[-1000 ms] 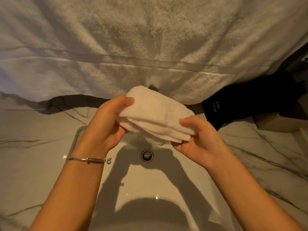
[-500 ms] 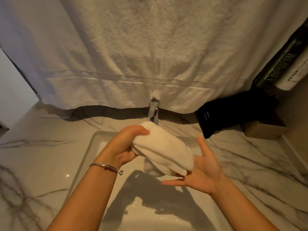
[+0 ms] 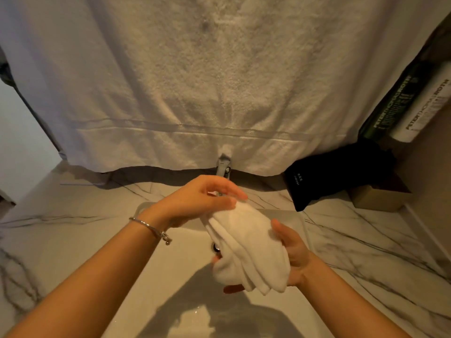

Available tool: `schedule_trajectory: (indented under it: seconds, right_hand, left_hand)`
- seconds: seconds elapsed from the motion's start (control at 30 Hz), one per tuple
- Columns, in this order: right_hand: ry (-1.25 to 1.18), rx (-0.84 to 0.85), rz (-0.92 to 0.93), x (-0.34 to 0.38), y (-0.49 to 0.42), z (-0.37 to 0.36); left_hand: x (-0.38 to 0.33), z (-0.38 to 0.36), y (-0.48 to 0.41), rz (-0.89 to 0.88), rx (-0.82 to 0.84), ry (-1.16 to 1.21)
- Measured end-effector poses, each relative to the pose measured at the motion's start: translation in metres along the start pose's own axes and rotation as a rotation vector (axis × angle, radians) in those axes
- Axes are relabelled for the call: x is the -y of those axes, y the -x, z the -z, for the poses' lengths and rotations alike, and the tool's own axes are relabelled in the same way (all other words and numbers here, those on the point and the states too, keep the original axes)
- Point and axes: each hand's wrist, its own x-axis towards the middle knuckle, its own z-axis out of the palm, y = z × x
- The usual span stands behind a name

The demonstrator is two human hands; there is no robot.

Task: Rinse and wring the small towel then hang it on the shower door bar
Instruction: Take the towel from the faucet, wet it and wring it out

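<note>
Cradling the folded white terry small towel (image 3: pixel 246 250) above the pale rectangular sink basin (image 3: pixel 180 269), the right hand (image 3: pixel 291 252) wraps its fingers around the bundle from beneath, while the left hand (image 3: pixel 197 201), fingers loosely spread, rests on the towel's upper end.

You are working in dim, warm, yellowish light. It comes from behind and above you, throwing your shadow into the sink (image 3: pixel 185 259) at 6 o'clock. Small wet glints shine there. The left hand's fingers (image 3: pixel 234 191) are motion-blurred. Wide-angle distortion bends the edges at 3 and 9 o'clock.
</note>
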Motion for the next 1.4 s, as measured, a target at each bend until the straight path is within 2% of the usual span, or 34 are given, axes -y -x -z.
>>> schedule_trajectory:
  seconds: [0.1, 0.17, 0.23, 0.27, 0.33, 0.4, 0.47, 0.53, 0.63, 0.7, 0.77, 0.83, 0.93, 1.0, 1.07, 1.17, 1.27, 1.33, 1.4]
  right_hand:
    - [0.003, -0.024, -0.063, 0.004, 0.001, 0.003]
    - [0.048, 0.017, -0.129, 0.007, -0.001, 0.003]
    - [0.137, 0.071, -0.230, 0.010, -0.004, -0.002]
    - [0.196, 0.041, -0.287, 0.012, -0.006, -0.005]
    - [0.389, -0.115, -0.372, 0.015, -0.010, -0.012]
    - [0.751, -0.289, -0.435, 0.017, -0.013, -0.020]
    - [1.132, -0.392, -0.477, 0.017, -0.017, -0.026]
    - [1.483, -0.461, -0.443, 0.014, -0.020, -0.027]
    - [1.955, -0.561, -0.261, 0.008, -0.023, -0.026]
    - [2.101, -0.575, -0.129, 0.004, -0.025, -0.022]
    - [2.129, -0.580, -0.077, 0.001, -0.028, -0.020]
    - [2.102, -0.590, -0.101, 0.001, -0.028, -0.018]
    - [1.922, -0.533, -0.239, 0.003, -0.022, -0.017]
    - [1.730, -0.489, -0.302, 0.008, -0.017, -0.018]
    - [1.444, -0.530, -0.297, 0.018, -0.014, -0.021]
    - [0.867, -0.593, -0.334, 0.031, -0.012, -0.017]
    - [0.329, -0.535, -0.331, 0.024, -0.009, -0.010]
    - [0.206, -0.508, -0.242, 0.014, -0.007, -0.005]
    - [0.165, -0.453, -0.206, 0.006, -0.008, -0.004]
  left_hand:
    - [0.001, 0.008, 0.006, -0.022, 0.305, -0.289]
    - [0.006, 0.006, 0.005, -0.051, 0.403, -0.534]
    - [0.014, -0.003, 0.002, -0.067, 0.331, -0.852]
    - [0.016, -0.007, 0.001, -0.088, 0.271, -0.996]
    - [0.022, -0.011, -0.001, -0.136, 0.192, -1.189]
    - [0.028, -0.011, -0.004, -0.123, 0.204, -1.259]
    - [0.033, -0.012, -0.006, -0.074, 0.248, -1.222]
    - [0.042, -0.016, -0.008, 0.001, 0.306, -1.076]
    - [0.053, -0.022, -0.011, 0.240, 0.386, -0.680]
    - [0.056, -0.020, -0.009, 0.456, 0.441, -0.397]
    - [0.059, -0.020, -0.009, 0.525, 0.476, -0.336]
    - [0.061, -0.025, -0.011, 0.442, 0.398, -0.516]
    - [0.065, -0.030, -0.013, 0.116, 0.172, -1.084]
    - [0.065, -0.027, -0.011, -0.100, 0.004, -1.285]
    - [0.064, -0.024, -0.008, -0.270, -0.111, -1.285]
    - [0.063, -0.023, -0.004, -0.468, -0.275, -1.277]
    - [0.055, -0.025, -0.005, -0.585, -0.457, -1.187]
    - [0.048, -0.026, -0.008, -0.656, -0.534, -1.159]
    - [0.045, -0.026, -0.010, -0.730, -0.539, -1.164]
